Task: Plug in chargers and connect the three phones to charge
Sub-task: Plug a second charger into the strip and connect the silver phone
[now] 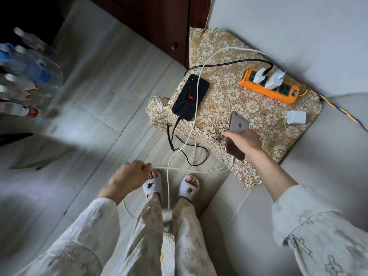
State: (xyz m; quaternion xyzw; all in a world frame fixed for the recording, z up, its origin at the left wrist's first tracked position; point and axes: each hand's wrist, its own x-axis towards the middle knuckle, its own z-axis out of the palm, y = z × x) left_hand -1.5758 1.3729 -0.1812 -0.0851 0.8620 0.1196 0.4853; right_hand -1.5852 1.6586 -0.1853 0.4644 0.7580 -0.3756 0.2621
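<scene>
Both hands are closed and busy: the right hand (246,143), at about four o'clock, wraps two stacked phones, a silver phone (239,122) on top of a dark phone (234,149), above the patterned table (229,92). Its white cable (191,169) runs to the left hand (129,175) at seven o'clock, pinched between fingertips. Likely risk: pulling that taut cable could unseat the plug or slide a phone loose. A black phone (190,97) lies connected near noon; the orange power strip (269,84) carries two chargers at two o'clock, and a third charger (296,117) lies unplugged beside it.
</scene>
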